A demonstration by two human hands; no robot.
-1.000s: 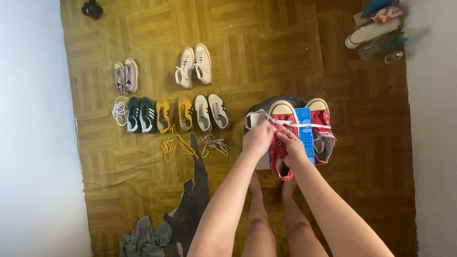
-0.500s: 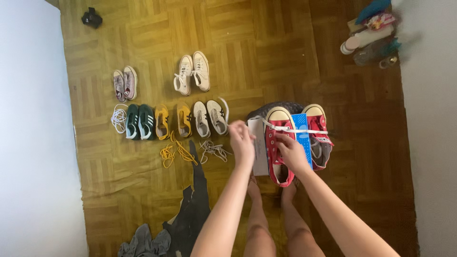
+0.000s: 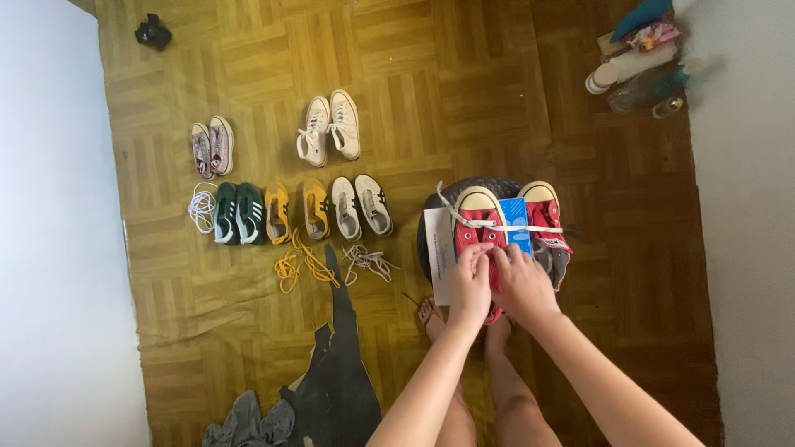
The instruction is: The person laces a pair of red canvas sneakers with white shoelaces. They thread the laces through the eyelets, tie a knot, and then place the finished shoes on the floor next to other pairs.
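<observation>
Both hands meet over the red sneaker (image 3: 476, 234): the left hand (image 3: 469, 285) and right hand (image 3: 523, 286) pinch at its eyelet rows, each grip closed on the white shoelace (image 3: 497, 225), apparently to keep it taut for threading. The sneaker lies toe away from the person on a dark round stool (image 3: 431, 217), a raised surface that keeps it within easy reach. Just right of it sit a blue card (image 3: 517, 222) and the second red sneaker (image 3: 543, 217); a white sheet (image 3: 439, 248) lies at its left. Further left, paired shoes (image 3: 290, 211) line the parquet floor (image 3: 414, 99), with loose yellow laces (image 3: 300, 265) beside them.
</observation>
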